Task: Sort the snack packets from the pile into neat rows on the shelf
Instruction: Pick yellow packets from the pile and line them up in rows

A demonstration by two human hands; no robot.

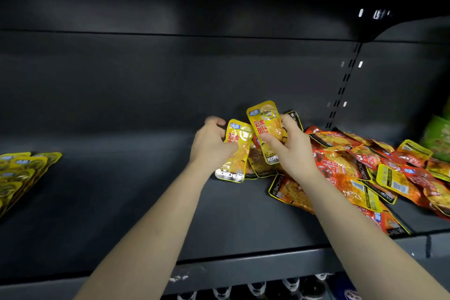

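Observation:
A pile of red and yellow snack packets [365, 170] lies on the right part of the dark shelf [121, 190]. My left hand [211, 146] grips one yellow packet [237, 151] by its left side, just left of the pile. My right hand [289, 146] holds a second yellow packet [266, 129] upright, thumb across its front, above the pile's left end. The two held packets overlap slightly. Rows of yellow packets [22, 173] lie flat at the shelf's far left.
A green bag [438, 136] stands at the far right behind the pile. A slotted upright [343, 85] runs up the back wall. The shelf's front lip [243, 268] crosses below my forearms, with bottle tops [255, 287] on the level beneath.

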